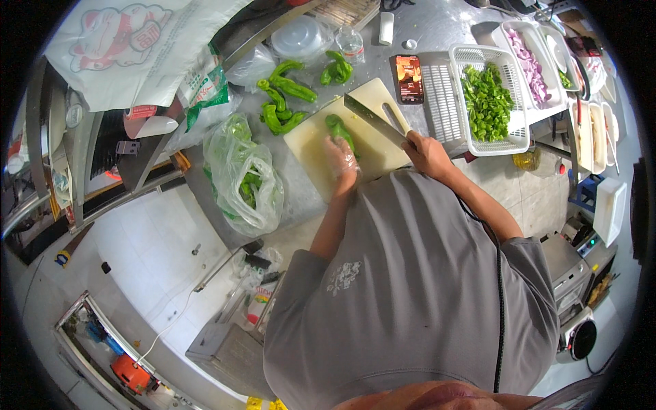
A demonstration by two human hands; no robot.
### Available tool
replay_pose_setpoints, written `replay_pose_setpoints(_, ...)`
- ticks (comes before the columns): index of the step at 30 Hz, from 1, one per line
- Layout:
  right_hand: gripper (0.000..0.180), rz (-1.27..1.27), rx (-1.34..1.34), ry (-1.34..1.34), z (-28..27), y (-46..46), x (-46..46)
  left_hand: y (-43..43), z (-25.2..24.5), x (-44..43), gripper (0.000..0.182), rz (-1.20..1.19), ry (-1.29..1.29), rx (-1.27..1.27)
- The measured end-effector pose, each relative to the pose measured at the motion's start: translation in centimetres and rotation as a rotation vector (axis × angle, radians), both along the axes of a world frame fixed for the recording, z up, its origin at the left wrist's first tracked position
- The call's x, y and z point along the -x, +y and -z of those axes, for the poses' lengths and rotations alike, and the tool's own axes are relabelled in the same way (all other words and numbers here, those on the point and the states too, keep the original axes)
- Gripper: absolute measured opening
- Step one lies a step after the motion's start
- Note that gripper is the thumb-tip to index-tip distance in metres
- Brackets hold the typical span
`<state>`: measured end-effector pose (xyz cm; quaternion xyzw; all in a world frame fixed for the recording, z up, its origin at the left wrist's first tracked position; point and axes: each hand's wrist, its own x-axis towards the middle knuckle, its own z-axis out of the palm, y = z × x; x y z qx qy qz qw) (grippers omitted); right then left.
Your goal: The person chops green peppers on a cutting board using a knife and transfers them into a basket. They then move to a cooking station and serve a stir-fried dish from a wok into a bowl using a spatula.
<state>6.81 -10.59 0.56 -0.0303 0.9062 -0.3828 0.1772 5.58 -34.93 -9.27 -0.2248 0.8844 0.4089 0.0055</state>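
Observation:
My left hand point(341, 158), in a clear plastic glove, rests on a green pepper point(338, 130) and holds it against the cutting board point(307, 148). In my bare right hand point(424, 154) is the handle of a kitchen knife point(376, 120). Its blade slants up and left over the board, apart from the pepper, with small green bits on it. Left of the board, several whole green peppers point(292, 88) lie on the steel table point(302, 207). A clear plastic bag point(246, 179) with more green peppers sits nearer to me.
Right of the board are a lit phone point(409, 79) and a white basket point(517, 146) of chopped green pepper. Beyond it stands a white tray point(505, 31) of cut purple onion. A small clear bottle point(350, 46) and a lidded plastic tub point(300, 38) stand at the back.

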Motion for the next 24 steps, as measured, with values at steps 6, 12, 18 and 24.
replay_pose_setpoints(6,0.023,-0.018,-0.003,0.003,-0.2,-0.1,0.0,-0.3,-0.2,-0.2,0.055,0.122,0.105,0.029)
replay_pose_setpoints(12,0.023,-0.019,0.026,0.033,-0.2,-0.1,-0.1,-0.7,-0.5,0.1,0.060,0.139,0.093,-0.122)
replay_pose_setpoints(18,0.023,-0.025,0.030,0.027,0.0,-0.2,-0.1,0.2,-1.5,0.7,0.063,0.119,-0.198,0.122)
replay_pose_setpoints(24,0.021,-0.019,0.047,0.057,0.4,-0.2,-0.1,0.2,-0.6,0.4,0.072,0.040,-0.186,-0.095)
